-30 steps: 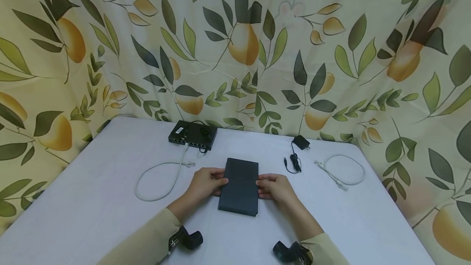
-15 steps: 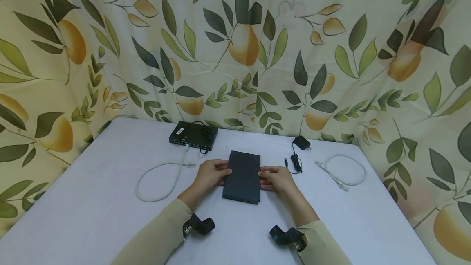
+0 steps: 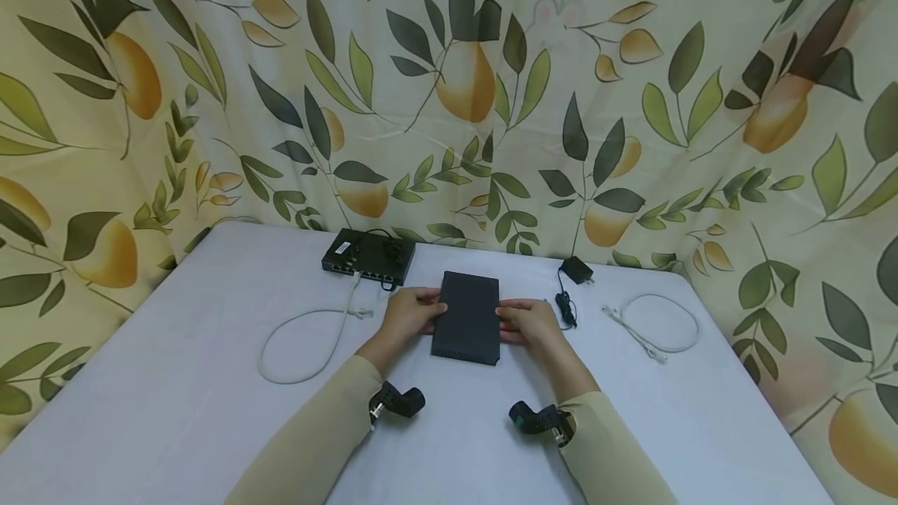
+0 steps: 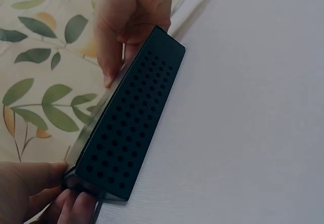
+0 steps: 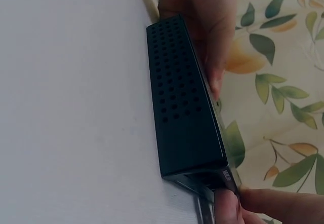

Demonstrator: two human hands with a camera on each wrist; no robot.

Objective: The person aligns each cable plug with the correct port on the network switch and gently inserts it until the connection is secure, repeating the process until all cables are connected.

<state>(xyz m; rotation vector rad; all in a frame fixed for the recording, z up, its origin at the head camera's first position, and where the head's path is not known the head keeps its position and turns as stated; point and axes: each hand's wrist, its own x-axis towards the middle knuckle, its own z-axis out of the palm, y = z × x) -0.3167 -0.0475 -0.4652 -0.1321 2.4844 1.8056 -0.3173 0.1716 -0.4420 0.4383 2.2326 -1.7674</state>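
In the head view, both hands hold a flat black network switch [image 3: 468, 318] over the middle of the white table. The left hand [image 3: 408, 312] grips its left edge with the thumb on top. On the opposite edge, the right hand [image 3: 529, 320] pinches it between thumb and fingers. Rows of vent holes line the near side of the switch [image 4: 131, 120] in the left wrist view. From the right wrist, the held switch [image 5: 185, 92] appears tilted above the cloth, with right fingertips at its lower end. The fingers underneath are partly hidden.
Behind the left hand lies another black network switch [image 3: 368, 257] with a white network cable [image 3: 259, 357] plugged in. A black power adapter [image 3: 577, 270] with its cord sits at the back right. Further right is a coiled white cable [image 3: 694, 326]. A patterned curtain [image 3: 449, 100] hangs behind.
Both hands have carried the held switch away from the person and slightly right, closer to the table's far side. Their grip looks the same. The other items have stayed put.
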